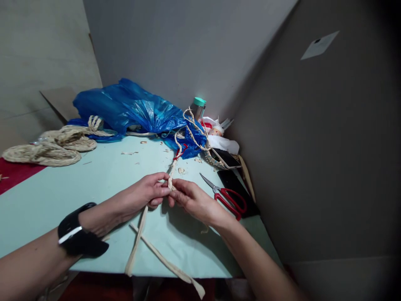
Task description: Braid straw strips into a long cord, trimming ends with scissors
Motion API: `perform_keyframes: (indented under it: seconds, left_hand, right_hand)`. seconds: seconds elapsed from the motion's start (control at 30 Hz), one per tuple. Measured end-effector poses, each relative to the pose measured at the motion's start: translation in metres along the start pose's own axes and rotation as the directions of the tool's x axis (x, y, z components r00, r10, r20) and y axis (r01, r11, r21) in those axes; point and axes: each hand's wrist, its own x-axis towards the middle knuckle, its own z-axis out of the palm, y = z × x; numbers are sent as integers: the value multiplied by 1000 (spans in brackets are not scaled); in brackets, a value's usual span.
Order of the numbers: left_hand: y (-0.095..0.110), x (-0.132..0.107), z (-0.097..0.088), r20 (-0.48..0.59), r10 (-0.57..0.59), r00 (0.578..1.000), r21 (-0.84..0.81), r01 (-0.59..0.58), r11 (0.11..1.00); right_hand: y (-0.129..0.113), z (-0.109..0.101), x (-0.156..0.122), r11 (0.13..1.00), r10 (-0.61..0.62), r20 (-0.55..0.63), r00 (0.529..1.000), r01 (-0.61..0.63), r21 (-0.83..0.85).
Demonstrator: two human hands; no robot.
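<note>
Between my two hands is the near end of a pale braided cord (171, 170), which looks like plant fibre. My left hand (154, 190) pinches it from the left, and my right hand (189, 196) closes on it from the right, fingertips nearly meeting. Farther up, a red tie (179, 153) wraps the braid, which runs on toward the blue bag. A loose flat strip (138, 240) hangs below my left hand and crosses another strip (171, 262) that reaches over the table's front edge. Red-handled scissors (224, 195) lie right of my right hand, blades pointing away.
A blue plastic bag (131, 104) fills the back of the pale green table (106, 188). Braided coils (46, 152) lie at the left. A bottle with a turquoise lid (198, 108), a phone (226, 158) and a dark flat object (250, 207) stand or lie along the right wall.
</note>
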Motion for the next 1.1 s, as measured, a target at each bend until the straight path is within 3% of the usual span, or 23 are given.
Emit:
perform_keyframes:
  seconds: [0.17,0.27,0.37,0.53,0.6,0.7,0.77,0.87,1.0,1.07,1.1]
  left_hand:
    - [1,1,-1,-107,-56,993,45,61,997]
    - [2,0,0,-80,-92,993,-59,87,994]
    - [3,0,2,-69,-91,993,-140,80,987]
    - [1,0,4,-125,-68,990,-70,60,996]
    - [0,0,3,-139,-61,988,-58,54,997]
    - [-1,0,2,-142,-53,989,-59,45,997]
    - [-2,0,2,-143,-51,988,-55,43,998]
    - [-3,-1,3,-173,-40,984,-75,27,997]
    - [-2,0,4,-204,-56,977,-96,37,995]
    - [-2,2,3,-194,-77,978,-100,59,993]
    - [-2,3,3,-184,-82,980,-105,63,992]
  right_hand:
    - [-6,4,-5,981,61,-100,993,-78,-179]
    - [-11,4,-7,951,70,-109,992,-99,-293]
    - [-14,2,-9,937,45,-86,995,-72,-342]
    - [-5,-20,-4,949,67,13,998,-59,-310]
    - [-2,-35,-3,939,33,-54,998,-50,-340]
    - [-16,-47,-8,896,-65,-251,966,-55,-441]
    - [-36,-36,-19,855,-108,-264,958,-46,-516]
    - [-62,10,-36,754,-68,-18,998,40,-655]
    - [-60,71,-45,405,120,173,978,111,-907]
    - [-52,76,-47,379,107,184,977,131,-916]
    - [-50,72,-49,414,95,178,979,124,-902]
